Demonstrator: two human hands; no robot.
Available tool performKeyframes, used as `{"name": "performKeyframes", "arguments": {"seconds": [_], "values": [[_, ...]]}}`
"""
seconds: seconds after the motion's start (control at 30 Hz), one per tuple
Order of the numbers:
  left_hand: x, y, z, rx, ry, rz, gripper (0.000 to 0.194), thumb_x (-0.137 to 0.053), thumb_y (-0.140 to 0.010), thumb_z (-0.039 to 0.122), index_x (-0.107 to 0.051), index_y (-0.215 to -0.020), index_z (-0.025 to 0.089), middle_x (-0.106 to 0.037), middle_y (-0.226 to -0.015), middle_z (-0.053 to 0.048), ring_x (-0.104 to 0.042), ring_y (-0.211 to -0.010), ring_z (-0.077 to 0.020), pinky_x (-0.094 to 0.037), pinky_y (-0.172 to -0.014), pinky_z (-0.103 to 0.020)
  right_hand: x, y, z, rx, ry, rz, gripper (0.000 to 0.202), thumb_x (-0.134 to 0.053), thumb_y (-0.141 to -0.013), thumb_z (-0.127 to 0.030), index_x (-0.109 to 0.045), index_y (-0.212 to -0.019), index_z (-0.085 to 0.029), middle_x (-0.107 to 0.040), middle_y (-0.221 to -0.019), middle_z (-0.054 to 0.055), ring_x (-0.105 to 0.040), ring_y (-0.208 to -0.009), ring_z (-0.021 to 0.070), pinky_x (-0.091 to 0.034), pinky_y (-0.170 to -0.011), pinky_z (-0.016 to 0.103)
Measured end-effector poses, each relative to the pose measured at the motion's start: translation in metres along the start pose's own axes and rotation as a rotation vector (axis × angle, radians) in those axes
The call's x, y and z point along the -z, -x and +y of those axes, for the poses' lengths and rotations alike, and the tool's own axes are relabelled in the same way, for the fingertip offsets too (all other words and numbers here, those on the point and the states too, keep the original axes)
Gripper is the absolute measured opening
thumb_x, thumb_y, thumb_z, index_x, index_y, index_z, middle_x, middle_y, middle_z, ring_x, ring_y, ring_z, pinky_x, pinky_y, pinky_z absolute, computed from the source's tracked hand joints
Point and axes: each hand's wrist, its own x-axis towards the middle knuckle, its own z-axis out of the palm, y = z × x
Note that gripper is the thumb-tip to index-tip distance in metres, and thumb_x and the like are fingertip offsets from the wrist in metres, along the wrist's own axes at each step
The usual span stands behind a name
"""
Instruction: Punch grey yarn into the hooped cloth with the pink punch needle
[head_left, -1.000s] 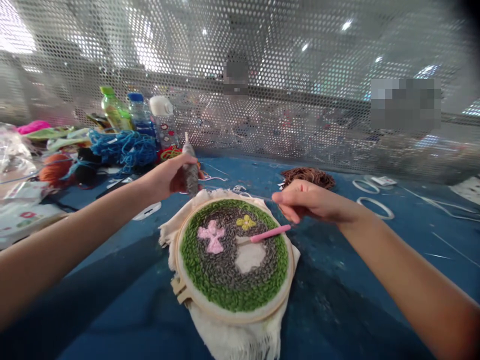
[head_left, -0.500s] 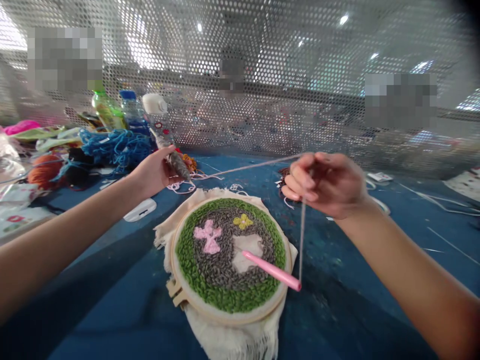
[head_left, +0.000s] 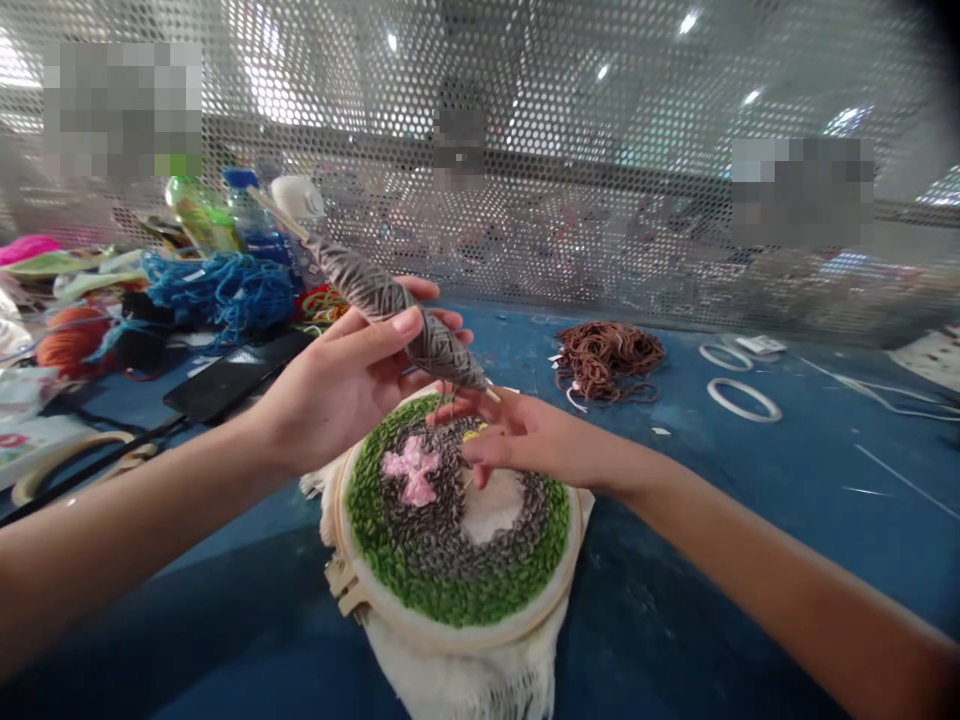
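Observation:
Above the hoop, my left hand grips a stick wound with grey yarn, tilted down to the right. My right hand is at the spindle's lower tip, its fingers bent over the embroidery; a thin grey strand hangs between the hands, and what its fingers hold, if anything, is too small to make out. Below lies a round wooden hoop of cream cloth, with a green looped border, grey filling, a pink flower, a partly covered yellow one and a bare patch. The pink tool is not visible.
Brown yarn and white rings lie on the blue table. At left are blue yarn, an orange ball, bottles, a black phone-like object and a wooden hoop. A perforated metal screen stands behind.
My left hand has moved right with the grey yarn spindle. My right hand has come down and left to its tip. The pink tool and the taut strand are no longer visible.

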Motion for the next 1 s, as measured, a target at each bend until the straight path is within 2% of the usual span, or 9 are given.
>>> {"name": "performKeyframes", "arguments": {"seconds": [0.17, 0.33, 0.43, 0.53, 0.67, 0.77, 0.83, 0.9, 1.0], "values": [[0.006, -0.007, -0.002, -0.028, 0.051, 0.074, 0.012, -0.055, -0.097, 0.018, -0.066, -0.101, 0.020, -0.077, -0.104, -0.006, -0.069, -0.110, -0.0207, -0.057, -0.086, -0.024, -0.004, -0.003, 0.009, -0.064, -0.268, 0.012, 0.030, -0.072, -0.088, -0.032, -0.068, -0.115, -0.018, -0.043, -0.061, -0.008, -0.038, -0.051, 0.0069, -0.040, -0.050, 0.019], [0.010, -0.009, -0.009, -0.042, 0.005, 0.056, 0.015, -0.061, -0.094, 0.018, -0.064, -0.108, 0.022, -0.076, -0.108, -0.005, -0.067, -0.111, -0.0210, -0.057, -0.087, -0.027, 0.004, 0.001, 0.009, -0.023, -0.303, 0.053, 0.019, -0.066, -0.093, -0.034, -0.073, -0.096, -0.016, -0.030, -0.048, -0.012, -0.019, -0.043, 0.0058, -0.024, -0.043, 0.019], [0.015, -0.011, -0.015, -0.078, -0.169, 0.087, 0.011, -0.066, -0.090, 0.023, -0.066, -0.101, 0.021, -0.074, -0.098, -0.004, -0.067, -0.101, -0.0217, -0.057, -0.084, -0.031, 0.013, 0.008, 0.001, -0.034, -0.253, -0.115, 0.023, -0.062, -0.095, -0.035, -0.074, -0.090, -0.015, -0.030, -0.046, -0.011, -0.019, -0.041, 0.0059, -0.023, -0.042, 0.020], [0.028, -0.018, -0.018, -0.142, -0.334, 0.162, 0.009, -0.069, -0.090, 0.028, -0.066, -0.085, 0.020, -0.068, -0.079, -0.001, -0.063, -0.078, -0.0150, -0.053, -0.067, -0.020, 0.017, 0.018, -0.014, 0.012, -0.224, -0.214, 0.024, -0.062, -0.094, -0.034, -0.073, -0.086, -0.015, -0.030, -0.045, -0.011, -0.024, -0.040, 0.0063, -0.030, -0.045, 0.022], [0.053, -0.032, -0.015, -0.100, -0.440, 0.160, 0.024, -0.064, -0.093, 0.036, -0.061, -0.076, 0.019, -0.062, -0.067, 0.001, -0.053, -0.051, -0.0101, -0.044, -0.045, -0.019, 0.017, 0.026, -0.038, 0.226, -0.255, 0.147, 0.025, -0.055, -0.097, -0.035, -0.069, -0.083, -0.021, -0.033, -0.044, -0.008, -0.033, -0.041, 0.0089, -0.036, -0.048, 0.024], [0.066, -0.039, -0.011, -0.048, -0.464, 0.095, 0.021, -0.066, -0.091, 0.035, -0.055, -0.079, 0.021, -0.061, -0.064, 0.002, -0.051, -0.042, -0.0093, -0.040, -0.038, -0.020, 0.026, 0.025, -0.046, 0.325, -0.238, 0.575, 0.020, -0.050, -0.098, -0.032, -0.068, -0.093, -0.025, -0.058, -0.066, -0.002, -0.047, -0.052, 0.0103, -0.041, -0.051, 0.025], [0.066, -0.039, -0.008, -0.019, -0.468, 0.035, 0.018, -0.065, -0.090, 0.034, -0.052, -0.085, 0.023, -0.059, -0.059, 0.004, -0.050, -0.039, -0.0098, -0.039, -0.037, -0.019, 0.035, 0.022, -0.043, 0.344, -0.186, 0.720, 0.021, -0.050, -0.097, -0.029, -0.066, -0.109, -0.028, -0.070, -0.105, 0.001, -0.058, -0.066, 0.0109, -0.045, -0.055, 0.025], [0.059, -0.034, -0.006, 0.022, -0.476, -0.041, 0.017, -0.064, -0.090, 0.036, -0.052, -0.093, 0.024, -0.057, -0.055, 0.006, -0.050, -0.038, -0.0104, -0.038, -0.036, -0.018, 0.042, 0.016, -0.035, 0.308, -0.103, 0.743, 0.037, -0.049, -0.095, -0.028, -0.057, -0.131, -0.033, -0.060, -0.140, 0.001, -0.065, -0.081, 0.0132, -0.049, -0.059, 0.025], [0.036, -0.015, -0.002, 0.125, -0.505, -0.190, 0.024, -0.070, -0.085, 0.035, -0.059, -0.102, 0.024, -0.060, -0.055, 0.005, -0.051, -0.036, -0.0113, -0.038, -0.034, -0.019, 0.038, 0.007, -0.019, 0.192, -0.010, 0.611, 0.066, -0.053, -0.092, -0.028, -0.032, -0.153, -0.036, -0.038, -0.161, 0.004, -0.069, -0.090, 0.0178, -0.055, -0.062, 0.029]]}}
